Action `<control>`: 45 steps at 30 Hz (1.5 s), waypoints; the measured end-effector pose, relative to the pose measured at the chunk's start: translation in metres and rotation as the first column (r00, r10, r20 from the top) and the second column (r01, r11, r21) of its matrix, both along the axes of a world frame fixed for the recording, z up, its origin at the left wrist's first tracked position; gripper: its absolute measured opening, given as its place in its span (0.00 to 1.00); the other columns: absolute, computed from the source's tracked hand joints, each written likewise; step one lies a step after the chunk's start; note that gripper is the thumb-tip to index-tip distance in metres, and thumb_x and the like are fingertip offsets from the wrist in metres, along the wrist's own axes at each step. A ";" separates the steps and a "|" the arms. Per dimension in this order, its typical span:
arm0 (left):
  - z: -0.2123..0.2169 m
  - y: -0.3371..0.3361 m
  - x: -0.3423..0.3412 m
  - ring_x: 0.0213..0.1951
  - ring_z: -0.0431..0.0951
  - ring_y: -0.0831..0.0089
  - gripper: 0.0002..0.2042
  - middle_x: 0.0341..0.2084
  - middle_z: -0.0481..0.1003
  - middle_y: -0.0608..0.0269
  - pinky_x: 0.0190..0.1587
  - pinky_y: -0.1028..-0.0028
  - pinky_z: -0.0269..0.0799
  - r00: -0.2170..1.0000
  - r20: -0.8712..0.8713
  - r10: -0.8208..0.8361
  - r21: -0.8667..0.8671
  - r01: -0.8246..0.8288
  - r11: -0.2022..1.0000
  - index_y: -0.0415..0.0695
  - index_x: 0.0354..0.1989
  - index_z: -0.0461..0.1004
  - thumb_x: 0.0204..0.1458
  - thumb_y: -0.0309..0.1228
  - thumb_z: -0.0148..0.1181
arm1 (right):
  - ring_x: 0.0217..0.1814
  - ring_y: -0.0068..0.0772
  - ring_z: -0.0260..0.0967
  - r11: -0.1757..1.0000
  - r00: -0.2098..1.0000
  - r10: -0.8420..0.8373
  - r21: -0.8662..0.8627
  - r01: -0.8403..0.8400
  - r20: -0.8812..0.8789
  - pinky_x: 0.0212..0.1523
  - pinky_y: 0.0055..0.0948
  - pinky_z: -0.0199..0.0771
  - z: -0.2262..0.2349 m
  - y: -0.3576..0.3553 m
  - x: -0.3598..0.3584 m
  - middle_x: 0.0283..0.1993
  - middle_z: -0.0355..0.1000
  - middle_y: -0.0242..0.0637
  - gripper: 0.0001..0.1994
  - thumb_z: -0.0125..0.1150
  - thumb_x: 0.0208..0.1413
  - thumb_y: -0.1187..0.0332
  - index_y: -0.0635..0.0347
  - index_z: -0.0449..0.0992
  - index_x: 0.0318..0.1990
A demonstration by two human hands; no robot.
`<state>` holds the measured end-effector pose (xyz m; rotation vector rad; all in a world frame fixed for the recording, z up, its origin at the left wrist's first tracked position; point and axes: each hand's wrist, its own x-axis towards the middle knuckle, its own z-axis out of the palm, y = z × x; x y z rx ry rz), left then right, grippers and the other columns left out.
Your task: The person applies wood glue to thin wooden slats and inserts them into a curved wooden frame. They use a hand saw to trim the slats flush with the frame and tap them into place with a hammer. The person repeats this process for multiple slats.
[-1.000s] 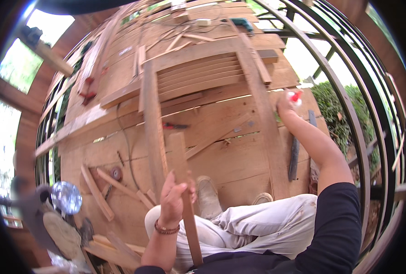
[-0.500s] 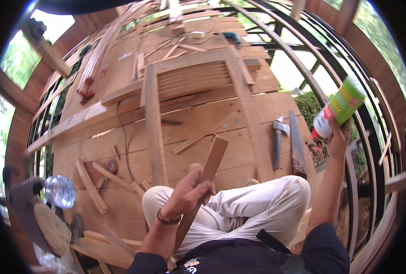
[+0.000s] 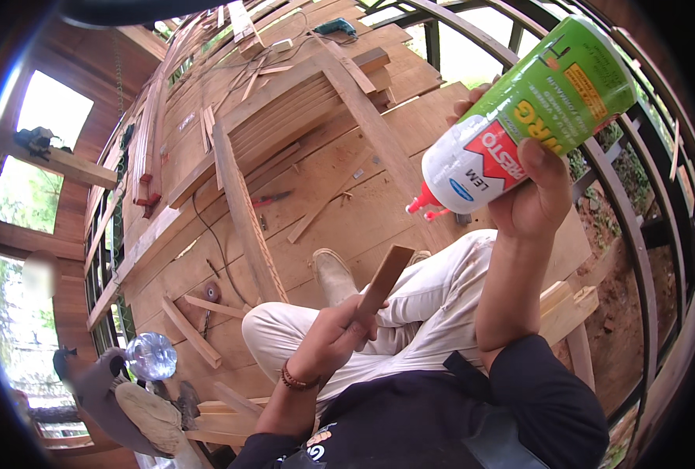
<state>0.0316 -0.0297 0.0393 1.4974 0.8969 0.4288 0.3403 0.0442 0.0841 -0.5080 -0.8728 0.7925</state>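
Note:
My right hand (image 3: 536,184) is wrapped round a large green and white glue bottle (image 3: 511,117), held up at the right with its red nozzle tilted down to the left. Over my lap, my left hand (image 3: 333,332) grips a flat wooden slat (image 3: 385,275), whose upper end sticks out past the fingers. Bottle and slat are apart. Beyond my knees lies a wooden louvre frame (image 3: 242,207) with several slats (image 3: 281,113) fitted across its far part. The nozzle hangs above the frame's right side piece, and the bottle covers part of the boards behind it.
A water bottle (image 3: 152,356) stands at the left beside loose wood strips (image 3: 191,332). A red-handled tool (image 3: 272,198) lies inside the frame, and a teal power drill (image 3: 335,27) lies at the far edge. Dark metal beams (image 3: 636,219) border the plank floor on the right.
My right hand has brought the glue bottle inward and closer to my view, tipping its nozzle further down. The left hand still holds the slat. My view has turned, shifting the scene.

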 end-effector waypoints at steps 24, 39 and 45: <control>0.012 0.007 0.042 0.23 0.71 0.84 0.15 0.25 0.76 0.69 0.28 0.81 0.66 0.995 -0.081 -0.064 -0.221 0.045 0.974 0.36 0.57 0.74 0.70 0.32 0.49 | 0.41 0.41 0.79 1.000 0.992 -0.010 0.006 0.011 -0.123 0.42 0.37 0.82 -0.011 -0.020 0.026 0.43 0.77 0.51 0.35 0.71 0.51 0.50 0.72 0.70 0.56; 0.008 0.003 0.039 0.25 0.71 0.83 0.14 0.26 0.75 0.68 0.30 0.80 0.67 0.997 -0.054 -0.055 -0.238 0.040 0.970 0.36 0.56 0.74 0.69 0.30 0.50 | 0.33 0.21 0.75 0.999 0.965 -0.053 -0.016 0.051 -0.256 0.35 0.22 0.76 0.003 -0.021 0.004 0.39 0.77 0.35 0.18 0.73 0.54 0.65 0.69 0.77 0.47; 0.003 -0.001 0.039 0.24 0.71 0.83 0.14 0.26 0.75 0.69 0.29 0.79 0.68 0.996 -0.086 -0.031 -0.137 0.019 0.990 0.37 0.59 0.72 0.69 0.28 0.48 | 0.32 0.20 0.74 0.998 0.954 -0.062 -0.029 0.056 -0.292 0.33 0.21 0.74 0.004 -0.014 0.001 0.37 0.77 0.33 0.17 0.74 0.54 0.65 0.68 0.78 0.46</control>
